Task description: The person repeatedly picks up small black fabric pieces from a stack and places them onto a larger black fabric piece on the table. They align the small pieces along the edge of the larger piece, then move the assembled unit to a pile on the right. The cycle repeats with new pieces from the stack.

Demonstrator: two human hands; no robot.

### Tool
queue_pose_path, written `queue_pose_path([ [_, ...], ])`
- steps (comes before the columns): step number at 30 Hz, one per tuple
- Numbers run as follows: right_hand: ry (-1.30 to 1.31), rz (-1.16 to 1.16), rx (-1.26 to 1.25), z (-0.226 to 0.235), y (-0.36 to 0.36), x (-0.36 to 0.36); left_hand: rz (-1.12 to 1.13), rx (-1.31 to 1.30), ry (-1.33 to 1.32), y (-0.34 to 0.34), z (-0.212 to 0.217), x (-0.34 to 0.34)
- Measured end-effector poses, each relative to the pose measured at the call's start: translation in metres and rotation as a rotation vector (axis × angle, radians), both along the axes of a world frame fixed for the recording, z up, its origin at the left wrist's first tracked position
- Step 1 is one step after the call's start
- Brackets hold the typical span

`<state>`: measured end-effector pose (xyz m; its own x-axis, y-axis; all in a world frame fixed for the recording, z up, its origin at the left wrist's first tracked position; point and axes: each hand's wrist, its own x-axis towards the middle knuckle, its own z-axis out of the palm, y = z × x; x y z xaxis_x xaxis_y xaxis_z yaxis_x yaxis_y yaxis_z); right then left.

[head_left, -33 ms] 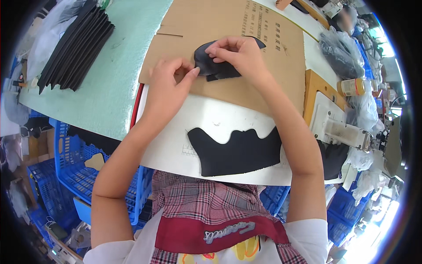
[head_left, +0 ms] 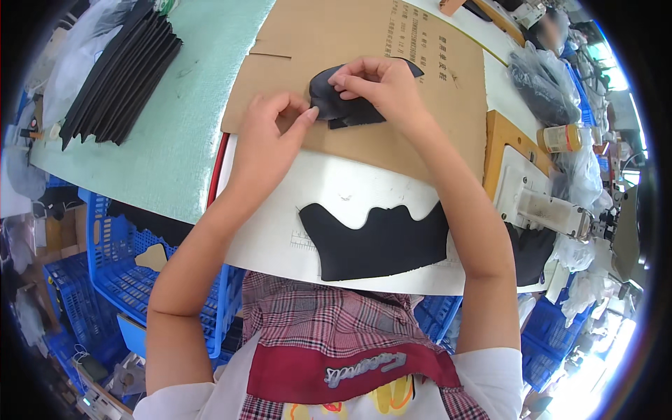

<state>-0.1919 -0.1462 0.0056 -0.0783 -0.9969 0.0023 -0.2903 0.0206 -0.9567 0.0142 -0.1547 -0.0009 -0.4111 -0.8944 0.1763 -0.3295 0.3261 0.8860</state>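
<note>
On a brown cardboard sheet [head_left: 343, 35] lies a small black cut piece of leather-like material [head_left: 353, 110], partly covered by my fingers. With thumb and forefinger, my left hand [head_left: 269, 140] pinches its left edge. My right hand [head_left: 385, 91] has its fingertips pinched together at the piece's upper surface; its palm and wrist hide part of the far side. Nearer to me, a larger black cut piece [head_left: 378, 245] with a wavy upper edge rests flat on the white tabletop [head_left: 273, 231], its right end behind my right forearm.
A row of black folded pieces [head_left: 122, 77] lies on the green mat [head_left: 189, 91] at left. A white sewing machine bed [head_left: 535, 203] in a wooden frame stands at right, near a yellowish jar [head_left: 560, 138]. Below the table's left edge is a blue crate [head_left: 119, 259].
</note>
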Motion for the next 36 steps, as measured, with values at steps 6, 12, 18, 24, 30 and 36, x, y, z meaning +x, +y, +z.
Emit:
queue_pose_path([
  [6,0.202,-0.051,-0.138,0.022,0.011,0.012,-0.032,0.352,0.393,0.0,-0.002,-0.002],
  [12,0.394,-0.082,-0.213,0.04,0.018,0.028,-0.069,0.337,0.572,-0.001,-0.003,-0.006],
  [18,0.436,-0.087,-0.035,0.039,0.011,0.029,-0.11,0.222,0.471,0.0,-0.006,-0.007],
  [24,0.186,-0.038,0.052,0.041,0.011,0.017,-0.094,0.285,0.466,0.0,-0.005,-0.007],
  [30,0.373,-0.098,-0.032,0.037,0.015,0.031,-0.092,0.204,0.427,0.004,-0.003,-0.01],
  [36,0.341,-0.137,0.025,0.031,0.013,0.025,-0.075,-0.056,0.264,0.008,0.0,-0.012],
])
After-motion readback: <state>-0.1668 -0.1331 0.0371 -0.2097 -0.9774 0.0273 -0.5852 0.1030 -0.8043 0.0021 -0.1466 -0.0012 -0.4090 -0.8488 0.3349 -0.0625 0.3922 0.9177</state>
